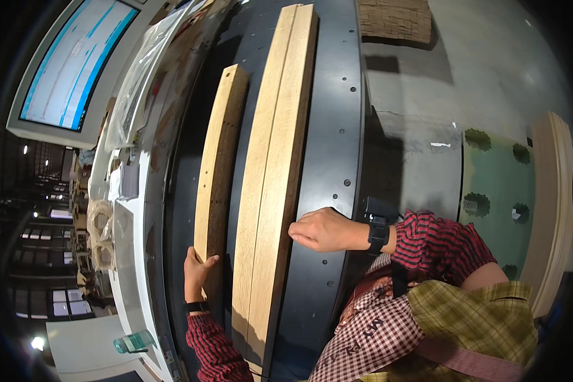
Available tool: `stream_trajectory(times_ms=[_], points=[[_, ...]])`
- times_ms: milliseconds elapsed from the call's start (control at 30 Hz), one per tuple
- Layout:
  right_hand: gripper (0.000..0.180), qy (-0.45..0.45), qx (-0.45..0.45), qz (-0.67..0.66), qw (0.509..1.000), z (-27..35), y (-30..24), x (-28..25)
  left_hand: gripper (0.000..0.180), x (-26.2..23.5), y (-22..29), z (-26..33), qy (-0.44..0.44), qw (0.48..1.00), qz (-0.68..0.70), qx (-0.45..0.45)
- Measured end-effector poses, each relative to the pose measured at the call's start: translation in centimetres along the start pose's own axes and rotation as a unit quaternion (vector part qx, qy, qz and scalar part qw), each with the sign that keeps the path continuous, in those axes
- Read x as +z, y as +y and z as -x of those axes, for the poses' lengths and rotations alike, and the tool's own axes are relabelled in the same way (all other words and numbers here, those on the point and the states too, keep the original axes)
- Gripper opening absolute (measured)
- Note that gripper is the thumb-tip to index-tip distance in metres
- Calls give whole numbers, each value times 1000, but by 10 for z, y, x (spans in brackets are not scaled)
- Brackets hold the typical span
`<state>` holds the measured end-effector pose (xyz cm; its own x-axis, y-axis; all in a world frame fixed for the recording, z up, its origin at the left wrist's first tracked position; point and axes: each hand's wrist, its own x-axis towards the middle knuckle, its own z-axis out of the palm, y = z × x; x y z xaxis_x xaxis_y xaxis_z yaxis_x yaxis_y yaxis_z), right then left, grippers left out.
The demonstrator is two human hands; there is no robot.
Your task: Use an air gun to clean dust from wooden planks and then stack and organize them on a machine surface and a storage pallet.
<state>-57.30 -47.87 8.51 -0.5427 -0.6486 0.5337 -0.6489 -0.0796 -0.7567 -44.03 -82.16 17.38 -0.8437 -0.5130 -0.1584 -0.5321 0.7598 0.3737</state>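
Observation:
A shorter wooden beam (213,153) with small dark holes lies on the black work surface (328,159). My left hand (199,270) grips its near end, thumb on the right side and fingers around the left. To the right, two longer pale wooden beams (270,172) lie side by side, their long faces against each other. My right hand (325,230) is closed into a loose fist at the right edge of this pair. Its curled fingers hide whatever may be inside. A black watch (378,234) sits on the right wrist.
A lit monitor (76,60) stands at upper left. Along the left runs a white ledge with papers (126,181), tape rolls (100,223) and a teal bottle (132,342). On the right, a green board (496,184) and stacked wooden planks (551,210) lie beyond the table edge.

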Motion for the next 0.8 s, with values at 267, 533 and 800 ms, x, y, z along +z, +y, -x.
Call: stream_trajectory(times_ms=[267,533,800], points=[[15,0,3,-10,1000,2,-1,0,37,-3,10,4,-9,998,61,-17],[19,-4,8,-10,1000,2,0,2,38,-1,12,5,-9,998,40,-51],[19,2,-1,-17,1000,1,-2,1,37,2,-1,0,17,998,37,-41]])
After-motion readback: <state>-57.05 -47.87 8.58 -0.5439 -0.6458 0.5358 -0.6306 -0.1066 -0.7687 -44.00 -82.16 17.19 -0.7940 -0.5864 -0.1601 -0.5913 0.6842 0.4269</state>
